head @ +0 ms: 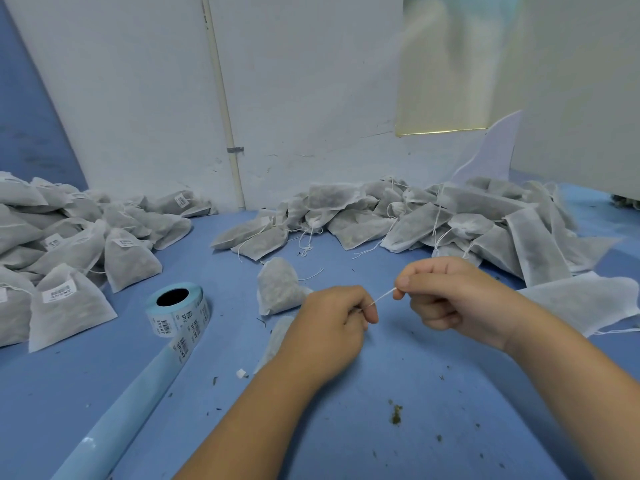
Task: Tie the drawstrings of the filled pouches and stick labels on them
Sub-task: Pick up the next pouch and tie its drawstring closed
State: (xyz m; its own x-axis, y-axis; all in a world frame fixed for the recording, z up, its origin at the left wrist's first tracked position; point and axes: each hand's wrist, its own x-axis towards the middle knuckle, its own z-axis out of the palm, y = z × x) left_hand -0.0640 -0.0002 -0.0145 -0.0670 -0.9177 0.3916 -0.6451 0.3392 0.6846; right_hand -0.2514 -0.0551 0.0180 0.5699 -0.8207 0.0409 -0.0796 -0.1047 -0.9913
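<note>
The left hand (332, 320) and the right hand (446, 296) were close together but not touching, low over the blue surface (433, 393). Each hand pinched one end of a thin white drawstring (382, 297), and the string ran tight between them. I think they held it that way to pull a knot snug, so the pouch would stay closed.

A flat pouch (275, 337) poked out from under the left hand. It was probably the one being tied, but the hand hid its top, so I could not be sure. A fuller pouch (277, 285) sat just past the left hand, with a loose string beside it.

The label roll (176, 310) stood near the left hand, easy to reach. Its backing strip (138, 386) trailed off toward the person. That spot made sense, because the label goes on after the knot.

The labelled pile (69, 244) lay far to the left. The plain pile (450, 220), with strings hanging loose, lay to the right, behind the right hand. Done pouches on one side and waiting ones on the other kept the two from getting mixed up. Many were left to do. A few dry crumbs (394, 414) lay on the surface near the arms.
</note>
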